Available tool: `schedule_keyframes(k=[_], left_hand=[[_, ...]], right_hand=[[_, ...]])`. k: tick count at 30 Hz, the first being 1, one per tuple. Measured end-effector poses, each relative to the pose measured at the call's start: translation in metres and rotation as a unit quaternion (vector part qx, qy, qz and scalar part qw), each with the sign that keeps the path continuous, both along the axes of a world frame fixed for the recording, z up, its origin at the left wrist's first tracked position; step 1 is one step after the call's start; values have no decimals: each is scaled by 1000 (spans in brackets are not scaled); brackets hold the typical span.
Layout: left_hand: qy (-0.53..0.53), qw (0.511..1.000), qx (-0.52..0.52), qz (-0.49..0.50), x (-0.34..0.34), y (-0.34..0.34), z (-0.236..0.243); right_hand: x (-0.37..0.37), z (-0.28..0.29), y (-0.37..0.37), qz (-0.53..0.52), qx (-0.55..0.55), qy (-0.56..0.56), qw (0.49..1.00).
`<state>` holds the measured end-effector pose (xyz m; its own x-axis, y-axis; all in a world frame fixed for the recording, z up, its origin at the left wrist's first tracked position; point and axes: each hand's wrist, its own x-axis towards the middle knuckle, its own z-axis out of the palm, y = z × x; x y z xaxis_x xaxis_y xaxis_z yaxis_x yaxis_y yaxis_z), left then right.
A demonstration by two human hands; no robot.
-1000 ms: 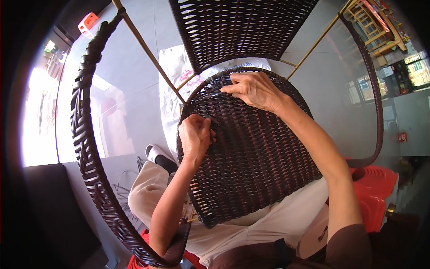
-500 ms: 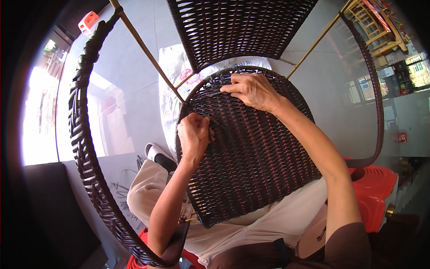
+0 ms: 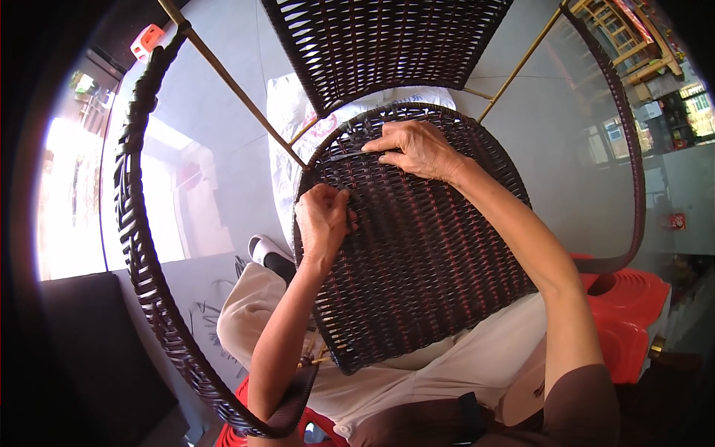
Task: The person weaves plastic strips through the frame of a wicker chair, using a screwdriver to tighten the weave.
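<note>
A dark brown woven chair seat [image 3: 417, 261] with reddish strands rests over my lap, its rounded edge away from me. My right hand [image 3: 421, 151] pinches a thin, flat, greyish strip [image 3: 347, 155] near the far edge of the seat. The strip points left across the weave; whether it is a tool or a weaving strand I cannot make out. At the seat's left edge my left hand [image 3: 322, 220] is closed, fingers curled against the weave. What lies between those fingers is hidden.
The woven backrest [image 3: 383, 52] stands beyond the seat, joined by tan poles [image 3: 231, 82]. A wrapped armrest [image 3: 138, 216] curves along the left, another [image 3: 633, 171] along the right. White sacking [image 3: 287, 112] lies on the floor. Red plastic stools [image 3: 625, 313] stand at the right.
My right hand has shifted slightly left, and more of the thin strip now shows past its fingertips. My left hand stays nearly in place. The view has tilted a little.
</note>
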<state>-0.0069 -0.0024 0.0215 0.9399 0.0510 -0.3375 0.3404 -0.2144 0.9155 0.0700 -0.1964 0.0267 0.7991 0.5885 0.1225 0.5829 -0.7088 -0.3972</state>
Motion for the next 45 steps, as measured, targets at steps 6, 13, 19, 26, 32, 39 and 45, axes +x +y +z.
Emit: schedule_keyframes(k=[6,13,19,26,32,39,45], left_hand=[[2,1000,10,-2,-1,4,-6],[-13,1000,7,-12,-1,6,-12],[-7,1000,16,5,1,2,-8],[-1,1000,29,1,0,3,-10],[-7,999,34,9,0,2,-4],[-3,1000,18,2,1,5,-6],[9,1000,-2,9,2,5,-5]], right_hand=[[-11,9,14,-51,3,-91,995],[-25,10,34,-103,43,10,994],[-32,8,35,-112,60,-16,992],[-29,7,43,-137,71,-32,987],[-19,-10,69,-162,129,-10,978],[-33,-10,67,-194,161,35,967],[-59,-7,52,-204,127,-15,971]])
